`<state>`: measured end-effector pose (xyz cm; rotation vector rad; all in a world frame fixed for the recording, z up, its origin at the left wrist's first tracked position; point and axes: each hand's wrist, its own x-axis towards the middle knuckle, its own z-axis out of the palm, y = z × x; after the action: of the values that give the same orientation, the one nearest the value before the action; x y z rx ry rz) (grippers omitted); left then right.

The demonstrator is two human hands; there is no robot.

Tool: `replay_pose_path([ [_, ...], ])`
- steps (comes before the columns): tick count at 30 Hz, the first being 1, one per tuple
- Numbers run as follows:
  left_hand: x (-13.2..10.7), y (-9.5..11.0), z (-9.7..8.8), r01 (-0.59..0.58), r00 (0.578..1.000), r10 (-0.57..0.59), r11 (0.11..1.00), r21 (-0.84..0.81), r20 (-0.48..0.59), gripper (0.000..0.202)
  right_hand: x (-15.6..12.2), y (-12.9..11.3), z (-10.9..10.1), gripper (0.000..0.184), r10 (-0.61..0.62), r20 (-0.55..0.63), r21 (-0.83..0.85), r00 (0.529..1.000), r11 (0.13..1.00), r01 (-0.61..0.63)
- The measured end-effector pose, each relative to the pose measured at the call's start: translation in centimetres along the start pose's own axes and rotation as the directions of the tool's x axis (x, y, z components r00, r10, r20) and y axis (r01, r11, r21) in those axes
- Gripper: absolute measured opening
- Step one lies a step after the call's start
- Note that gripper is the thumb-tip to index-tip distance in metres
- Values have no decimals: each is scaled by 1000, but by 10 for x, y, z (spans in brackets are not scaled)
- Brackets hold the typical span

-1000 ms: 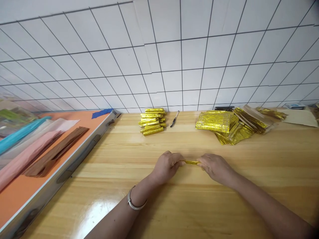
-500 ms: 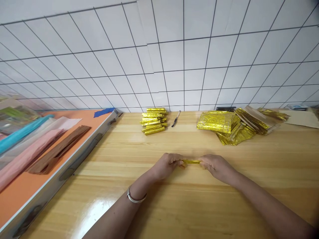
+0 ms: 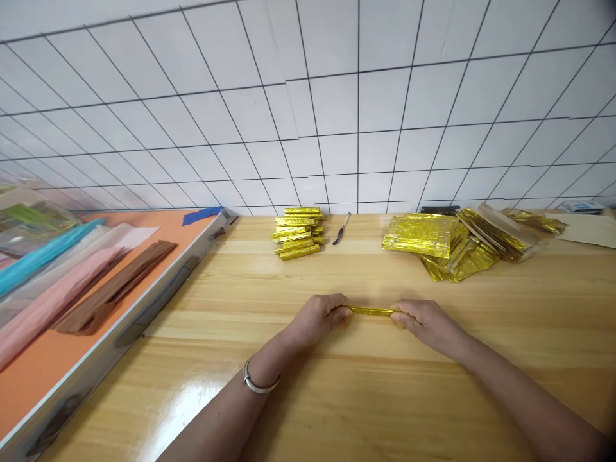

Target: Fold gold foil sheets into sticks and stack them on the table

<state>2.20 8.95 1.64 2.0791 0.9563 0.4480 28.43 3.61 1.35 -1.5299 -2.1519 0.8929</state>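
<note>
A narrow strip of folded gold foil paper [image 3: 371,312] stretches level between my two hands, low over the wooden table. My left hand [image 3: 320,319] pinches its left end between thumb and fingers. Its right end is in the closed fingers of my right hand [image 3: 426,324]. Beyond them, several similar gold foil strips [image 3: 299,234] lie in a small stack near the wall. Flat gold foil sheets [image 3: 418,235] are piled to the right of that stack, some spread loosely underneath.
A pen [image 3: 342,229] lies between stack and pile. On the left, a raised orange board [image 3: 158,282] carries brown crepe paper [image 3: 118,289], pink paper [image 3: 62,292] and a turquoise roll [image 3: 52,255]. The white tiled wall [image 3: 332,109] closes off the table's [image 3: 385,398] back edge.
My hands have moved slightly apart, so a longer stretch of the gold foil strip shows between them. The stack and the pile have stayed in place.
</note>
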Motion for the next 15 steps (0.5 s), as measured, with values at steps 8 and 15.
replay_pose_path([
  [8, 2, -8, -4, 43, 996, -36, 995, 91, -83, 21, -1, 0, 2, 27, 1, 31, -16, 1000, 1000, 0],
  [15, 3, -8, -9, 70, 991, -43, 972, 223, -124, 26, 0, -5, 3, 27, 1, 67, -76, 998, 997, 4],
])
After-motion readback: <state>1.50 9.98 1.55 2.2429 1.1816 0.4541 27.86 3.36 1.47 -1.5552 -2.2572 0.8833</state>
